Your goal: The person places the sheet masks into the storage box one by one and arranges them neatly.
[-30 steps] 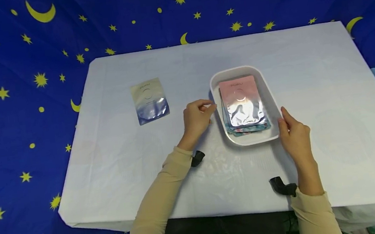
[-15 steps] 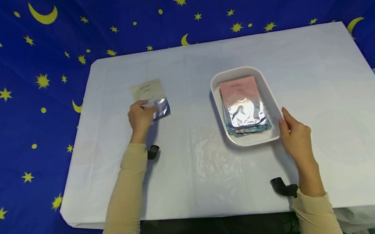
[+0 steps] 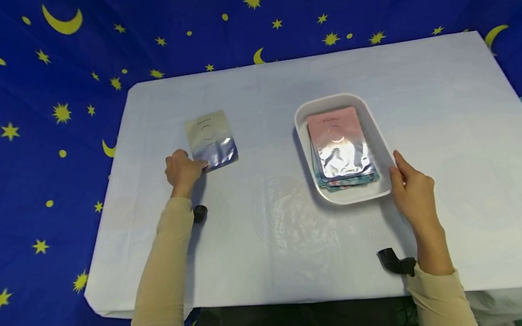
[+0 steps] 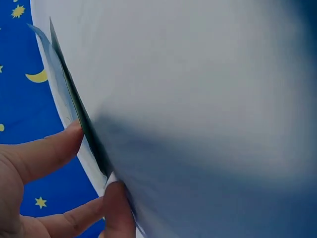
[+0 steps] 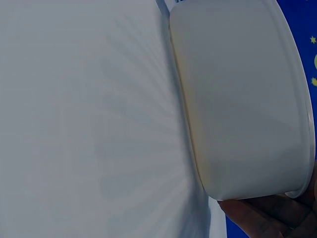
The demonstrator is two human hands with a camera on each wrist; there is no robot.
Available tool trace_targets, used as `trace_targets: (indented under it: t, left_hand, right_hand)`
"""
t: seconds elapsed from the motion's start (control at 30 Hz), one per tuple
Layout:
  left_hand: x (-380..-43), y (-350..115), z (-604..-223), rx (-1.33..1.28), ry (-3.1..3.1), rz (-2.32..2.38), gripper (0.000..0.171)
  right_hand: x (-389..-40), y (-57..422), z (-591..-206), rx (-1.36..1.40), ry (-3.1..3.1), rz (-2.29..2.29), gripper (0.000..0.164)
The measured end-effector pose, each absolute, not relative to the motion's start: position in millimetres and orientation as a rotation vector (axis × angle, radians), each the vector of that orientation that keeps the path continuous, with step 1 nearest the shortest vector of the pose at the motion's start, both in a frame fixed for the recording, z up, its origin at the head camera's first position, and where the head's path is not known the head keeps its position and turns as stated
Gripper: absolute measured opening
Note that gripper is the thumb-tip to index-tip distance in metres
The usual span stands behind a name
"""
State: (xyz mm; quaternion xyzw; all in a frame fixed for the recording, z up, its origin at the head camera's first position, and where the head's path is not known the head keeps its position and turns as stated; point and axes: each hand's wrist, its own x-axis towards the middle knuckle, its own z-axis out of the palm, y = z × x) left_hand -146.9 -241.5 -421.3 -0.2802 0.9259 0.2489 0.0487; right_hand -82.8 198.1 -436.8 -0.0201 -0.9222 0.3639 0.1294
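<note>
A cream-to-blue foil sheet mask packet (image 3: 211,136) lies at the left of the table. My left hand (image 3: 182,170) is at its lower left corner. In the left wrist view the packet (image 4: 85,131) shows edge-on, its edge pinched between my thumb on the upper face and a fingertip low on the other side. My right hand (image 3: 413,193) grips the lower right side of a white plastic tub (image 3: 367,189), thumb near the rim. From the right wrist view the tub's outer wall (image 5: 242,99) shows, fingers at its lower corner. Inside the tub lies a pink-and-silver packet (image 3: 337,134).
Teal-patterned packets (image 3: 369,177) stick out beneath the pink one. Both tub and loose packet rest on a white-covered table (image 3: 281,247), with a blue star-and-moon cloth (image 3: 203,7) behind it. A black wrist device (image 3: 394,263) sits at my right sleeve.
My left hand has moved left from beside the tub, passed over the loose packet and come to its lower left corner. The right hand stays on the tub.
</note>
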Motion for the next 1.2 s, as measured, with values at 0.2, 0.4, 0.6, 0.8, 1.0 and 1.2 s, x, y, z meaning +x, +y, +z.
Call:
trace_targets:
  t: [0.2,0.4,0.6,0.8,1.0,1.2]
  left_hand:
    - [-151,-242,-426,-0.896,2.833,0.837,0.053]
    - [-151,-247,-425,-0.989,2.783,0.952,0.043]
    - [-147,-250,-423,-1.070,2.735,1.055,0.033]
    - [-145,-251,-421,-1.086,2.695,1.197,0.029]
    - [-145,-252,-421,-1.101,2.512,1.414,0.030]
    - [-146,-249,-426,-1.150,2.275,1.835,0.028]
  right_hand:
    - [-83,200,-438,-0.072,-2.673,1.068,0.037]
    - [-84,199,-438,-0.071,-2.684,1.063,0.038]
    - [-85,199,-437,-0.066,-2.683,1.069,0.038]
    - [-86,198,-437,-0.079,-2.700,1.073,0.038]
    - [-86,198,-438,-0.081,-2.699,1.068,0.038]
    - [-85,198,-438,-0.085,-2.705,1.069,0.038]
